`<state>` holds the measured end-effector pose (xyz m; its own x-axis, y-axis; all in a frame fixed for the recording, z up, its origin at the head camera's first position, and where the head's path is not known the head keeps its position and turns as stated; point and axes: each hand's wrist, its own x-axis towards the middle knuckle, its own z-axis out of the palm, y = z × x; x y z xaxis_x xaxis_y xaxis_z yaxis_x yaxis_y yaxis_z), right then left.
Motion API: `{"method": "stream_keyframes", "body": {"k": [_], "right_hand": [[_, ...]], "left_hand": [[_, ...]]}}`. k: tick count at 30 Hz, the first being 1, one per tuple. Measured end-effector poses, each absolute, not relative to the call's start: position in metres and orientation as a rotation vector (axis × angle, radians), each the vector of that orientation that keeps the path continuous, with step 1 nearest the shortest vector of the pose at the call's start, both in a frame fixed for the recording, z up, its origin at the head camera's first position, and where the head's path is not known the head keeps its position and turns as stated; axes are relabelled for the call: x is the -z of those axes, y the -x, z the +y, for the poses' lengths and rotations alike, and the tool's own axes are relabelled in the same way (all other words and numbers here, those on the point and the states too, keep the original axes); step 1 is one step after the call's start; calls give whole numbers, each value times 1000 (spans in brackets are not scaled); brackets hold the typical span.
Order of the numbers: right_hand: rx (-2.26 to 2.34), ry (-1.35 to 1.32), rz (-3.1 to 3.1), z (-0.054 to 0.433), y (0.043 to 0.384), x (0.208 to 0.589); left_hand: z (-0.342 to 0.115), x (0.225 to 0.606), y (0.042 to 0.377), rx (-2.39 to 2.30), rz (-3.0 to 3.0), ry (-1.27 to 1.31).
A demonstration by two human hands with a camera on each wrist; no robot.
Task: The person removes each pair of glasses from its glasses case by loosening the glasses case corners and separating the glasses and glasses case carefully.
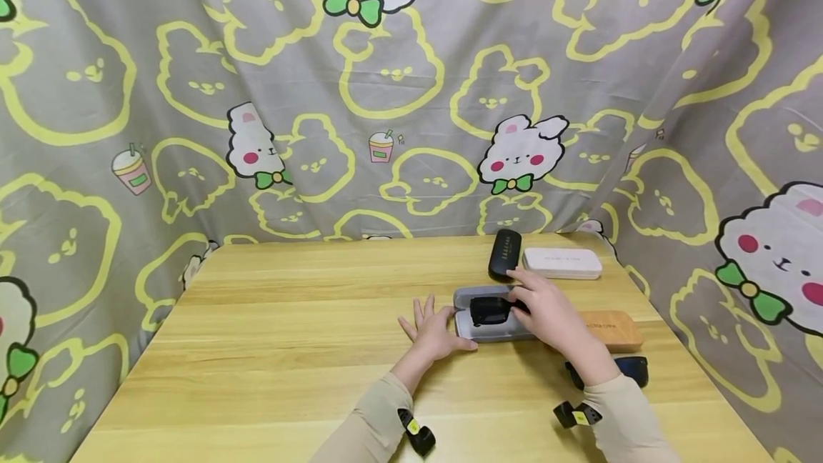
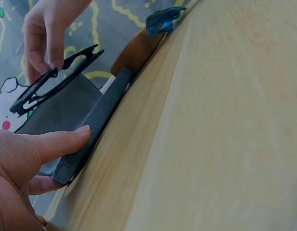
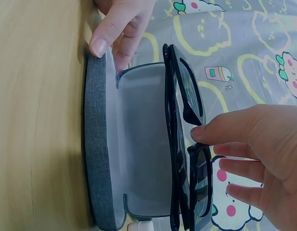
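Right hand (image 1: 546, 309), fingertips downward, pinches sunglasses (image 1: 490, 311) above the open case (image 1: 501, 336).

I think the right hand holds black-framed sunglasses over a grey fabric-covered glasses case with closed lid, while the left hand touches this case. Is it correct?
Not quite: the grey fabric-covered case is open, as the right wrist view shows. The right hand holds black-framed sunglasses over it and the left hand touches it.

Under the grip, a wooden table (image 1: 276, 327) is showing yellowish grain. Beyond the grip and to both sides, grey curtains (image 1: 411, 107) are hanging in folds, displaying yellow animal outlines (image 1: 396, 73), white rabbits (image 1: 514, 152) wearing green bows (image 1: 511, 183), and pink cups (image 1: 381, 148).
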<state>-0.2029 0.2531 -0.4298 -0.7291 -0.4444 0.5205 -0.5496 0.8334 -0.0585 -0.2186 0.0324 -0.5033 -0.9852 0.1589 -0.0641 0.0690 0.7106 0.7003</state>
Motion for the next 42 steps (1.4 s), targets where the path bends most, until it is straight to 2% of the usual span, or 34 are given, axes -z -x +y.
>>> {"method": "stream_keyframes", "body": {"k": [14, 42], "right_hand": [[-278, -738, -2504, 259, 187, 426], [-250, -864, -2460, 258, 166, 447]], "left_hand": [[33, 503, 220, -1121, 2800, -172], [34, 502, 219, -1095, 2817, -184]]}}
